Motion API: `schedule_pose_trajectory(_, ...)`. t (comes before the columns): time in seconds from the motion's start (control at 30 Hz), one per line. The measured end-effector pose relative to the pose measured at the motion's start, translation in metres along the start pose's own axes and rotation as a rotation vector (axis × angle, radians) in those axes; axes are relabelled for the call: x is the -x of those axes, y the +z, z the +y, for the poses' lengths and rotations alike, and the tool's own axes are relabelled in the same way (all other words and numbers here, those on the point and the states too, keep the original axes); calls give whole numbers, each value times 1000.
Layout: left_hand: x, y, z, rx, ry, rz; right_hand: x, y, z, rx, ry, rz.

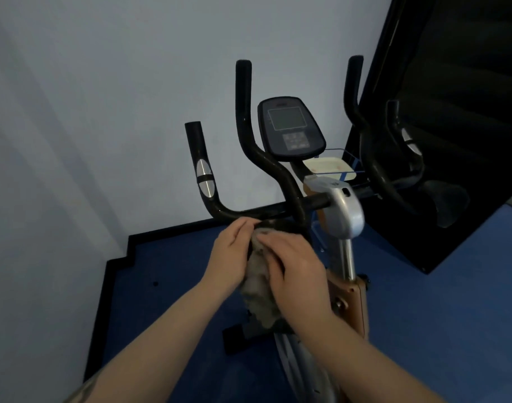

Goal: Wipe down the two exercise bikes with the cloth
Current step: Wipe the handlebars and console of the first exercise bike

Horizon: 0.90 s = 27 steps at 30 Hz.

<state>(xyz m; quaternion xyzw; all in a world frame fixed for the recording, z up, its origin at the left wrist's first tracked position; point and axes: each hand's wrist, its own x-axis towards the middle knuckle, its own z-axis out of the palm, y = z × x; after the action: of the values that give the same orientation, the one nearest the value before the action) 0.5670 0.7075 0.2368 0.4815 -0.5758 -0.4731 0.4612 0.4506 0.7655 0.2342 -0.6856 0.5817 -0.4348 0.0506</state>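
Two hands meet at the low middle of the handlebar (pixel 260 209) of the exercise bike (pixel 343 216). Between them is a grey cloth (pixel 259 289). It is bunched up and hangs down from the hands, in front of the bike's frame.

The left hand (pixel 234 251) sits on the left side of the cloth. Its fingers curl in and grip the top of the cloth, right under the black bar. The fingertips touch the cloth where it meets the bar.

The right hand (pixel 295 266) lies over the right side of the cloth. Its fingers bend round the cloth and hold it too. The fingertips come close to the left hand's fingers, with the cloth squeezed between them. Both grips look tight, not loose.

Above the hands, the bar curves up into two tall black horns. A shorter arm with a silver pad (pixel 204 177) stands near the left end of the bar. A dark screen panel (pixel 289 128) sits between the horns. A silver post (pixel 346 257) goes down on the right of the hands.

The bike stands on a blue floor (pixel 440 315) by a pale wall (pixel 89 126). A big dark mirror (pixel 452 112) leans on the right
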Motion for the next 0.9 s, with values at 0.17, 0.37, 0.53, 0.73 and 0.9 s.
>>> schedule_pose_trajectory(0.17, 4, -9, 3, 70, -25, -86, 5, 0, -13, 7, 60, -19)
schedule_pose_trajectory(0.37, 6, -14, 4, 110, -64, -132, 20, -4, -16, 19, 54, -123)
schedule_pose_trajectory(0.53, 12, -10, 3, 148, -113, -148, 43, -3, -22, -72, 189, -48)
schedule_pose_trajectory(0.73, 19, 4, -5, 119, -24, -140, 8, -7, -18, 159, 34, 69)
schedule_pose_trajectory(0.9, 24, 10, -8, 97, 21, -82, 14, 9, -12, 315, 16, 9)
